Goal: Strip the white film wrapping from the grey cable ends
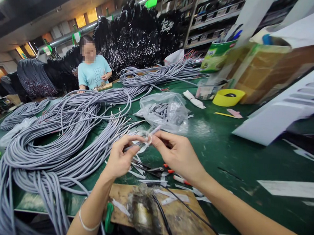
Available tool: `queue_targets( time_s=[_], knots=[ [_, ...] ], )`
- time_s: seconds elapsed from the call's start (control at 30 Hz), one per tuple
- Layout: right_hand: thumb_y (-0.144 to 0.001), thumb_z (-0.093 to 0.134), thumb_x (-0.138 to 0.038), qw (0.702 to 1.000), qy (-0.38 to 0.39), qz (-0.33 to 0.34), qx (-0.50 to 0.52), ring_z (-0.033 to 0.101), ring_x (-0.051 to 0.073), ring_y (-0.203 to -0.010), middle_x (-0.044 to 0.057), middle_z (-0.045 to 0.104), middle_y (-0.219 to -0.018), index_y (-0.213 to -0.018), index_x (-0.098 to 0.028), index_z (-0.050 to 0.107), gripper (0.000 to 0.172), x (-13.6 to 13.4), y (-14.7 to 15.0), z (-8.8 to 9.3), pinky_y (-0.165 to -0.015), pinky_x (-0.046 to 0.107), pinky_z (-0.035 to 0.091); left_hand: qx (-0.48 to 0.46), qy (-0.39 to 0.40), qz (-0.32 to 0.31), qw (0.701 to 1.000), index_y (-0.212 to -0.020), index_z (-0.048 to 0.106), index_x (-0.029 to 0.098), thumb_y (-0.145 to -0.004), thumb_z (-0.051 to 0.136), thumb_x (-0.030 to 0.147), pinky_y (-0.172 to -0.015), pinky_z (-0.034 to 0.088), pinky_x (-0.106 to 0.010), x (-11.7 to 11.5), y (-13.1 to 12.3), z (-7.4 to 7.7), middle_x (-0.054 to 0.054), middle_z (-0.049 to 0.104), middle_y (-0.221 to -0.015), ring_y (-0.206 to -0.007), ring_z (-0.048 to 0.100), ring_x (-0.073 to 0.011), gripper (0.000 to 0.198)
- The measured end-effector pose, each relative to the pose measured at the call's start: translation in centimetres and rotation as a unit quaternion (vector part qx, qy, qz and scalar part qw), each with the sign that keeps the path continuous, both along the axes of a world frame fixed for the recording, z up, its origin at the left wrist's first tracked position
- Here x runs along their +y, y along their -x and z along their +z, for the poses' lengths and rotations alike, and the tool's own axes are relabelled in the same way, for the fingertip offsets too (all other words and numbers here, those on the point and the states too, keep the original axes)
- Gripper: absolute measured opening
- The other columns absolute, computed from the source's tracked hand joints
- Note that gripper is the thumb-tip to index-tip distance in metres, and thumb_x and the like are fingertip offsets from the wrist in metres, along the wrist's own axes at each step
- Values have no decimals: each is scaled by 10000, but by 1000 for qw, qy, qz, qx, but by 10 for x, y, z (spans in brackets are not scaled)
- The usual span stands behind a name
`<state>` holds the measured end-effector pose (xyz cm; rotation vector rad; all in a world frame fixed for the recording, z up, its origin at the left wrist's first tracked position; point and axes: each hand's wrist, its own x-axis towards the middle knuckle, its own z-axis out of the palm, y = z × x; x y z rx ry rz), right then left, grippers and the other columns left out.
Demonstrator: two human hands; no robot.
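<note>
My left hand [121, 157] pinches the end of a grey cable [135, 144] over the green table [223, 148]. My right hand [175, 151] is closed on the same cable end, with a small clear wrapping [147, 139] between the fingertips. Both hands meet above a pair of red-handled cutters [157, 170] that lie on the table. A wooden block [178, 215] with a metal fixture [142, 210] sits just below my hands at the table's near edge.
Large coils of grey cable [54, 137] cover the table's left half. A clear plastic bag of parts [165, 111] lies behind my hands. A yellow bowl [228, 97], cardboard boxes [265, 70] and white sheets [282, 112] stand at right. A person in a light blue shirt [92, 71] works opposite.
</note>
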<state>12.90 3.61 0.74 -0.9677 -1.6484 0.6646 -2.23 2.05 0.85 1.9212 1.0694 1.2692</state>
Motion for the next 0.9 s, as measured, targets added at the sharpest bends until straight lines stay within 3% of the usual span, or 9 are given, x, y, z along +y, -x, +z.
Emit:
queue_targets(
  time_s=[0.13, 0.27, 0.37, 0.43, 0.53, 0.63, 0.7, 0.8, 0.9],
  knots=[
    [-760, 491, -560, 994, 66, 45, 73, 281, 63, -410, -49, 337, -463, -514, -183, 444, 452, 6, -1, -2, -363, 214, 219, 82, -31, 17, 996, -788, 644, 191, -817, 409, 129, -626, 385, -248, 0, -2, -4, -21, 484, -716, -673, 467, -139, 245],
    [-681, 573, -606, 977, 128, -2, 173, 220, 44, -373, -78, 273, -439, -547, -182, 463, 458, 20, -9, -3, -330, 205, 142, 140, -84, -4, 986, -501, 544, 167, -671, 354, -11, -625, 374, -261, -4, -5, -8, -37, 468, -744, -700, 467, -141, 311],
    [-626, 632, -602, 938, 153, -26, 310, 189, 30, -357, -105, 230, -451, -575, -202, 403, 464, 28, -16, 2, -324, 183, 126, 21, -57, -43, 997, -468, 425, 158, -667, 373, 13, -578, 365, -243, -5, -6, -8, -26, 483, -691, -635, 460, -118, 252],
    [-574, 671, -603, 910, 155, -12, 384, 173, 12, -353, -106, 310, -485, -617, -203, 394, 488, 29, -17, 8, -323, 172, 109, -100, 0, -73, 992, -524, 388, 162, -743, 410, 90, -494, 332, -206, -5, -7, -6, -9, 499, -666, -516, 408, -74, 231],
    [-465, 727, -606, 897, 193, 111, 381, 169, -15, -349, -57, 534, -664, -789, -206, 476, 573, 22, -11, 14, -318, 173, 89, -232, 109, -103, 961, -629, 341, 183, -800, 514, 287, -376, 214, -155, -5, -9, -2, 15, 531, -654, -379, 279, -13, 265],
    [-404, 807, -462, 887, 244, 238, 313, 303, 2, -357, 1, 623, -817, -1017, -228, 481, 732, 12, 0, 15, -316, 174, 123, -281, 184, -121, 934, -683, 280, 206, -723, 638, 387, -340, 145, -132, -6, -10, 2, 38, 550, -625, -340, 248, 5, 403],
    [-415, 822, -354, 891, 250, 223, 308, 362, 25, -367, -17, 632, -728, -1065, -220, 475, 749, 9, 7, 13, -325, 170, 145, -292, 207, -125, 925, -694, 253, 213, -684, 672, 415, -336, 119, -126, -8, -11, 5, 54, 540, -607, -334, 221, 13, 466],
    [-412, 823, -317, 899, 236, 140, 340, 294, 16, -342, -83, 538, -499, -942, -175, 534, 620, 7, 14, 9, -338, 169, 155, -310, 223, -91, 920, -720, 262, 214, -642, 695, 433, -352, 94, -128, -11, -12, 8, 83, 480, -572, -353, 192, 13, 491],
    [-390, 826, -324, 893, 252, 131, 349, 282, 12, -347, -87, 518, -485, -853, -166, 545, 564, 7, 20, 4, -338, 168, 156, -333, 222, -45, 916, -848, 370, 208, -538, 751, 387, -363, 90, -143, -12, -12, 8, 105, 399, -538, -376, 208, -1, 523]
  ],
)
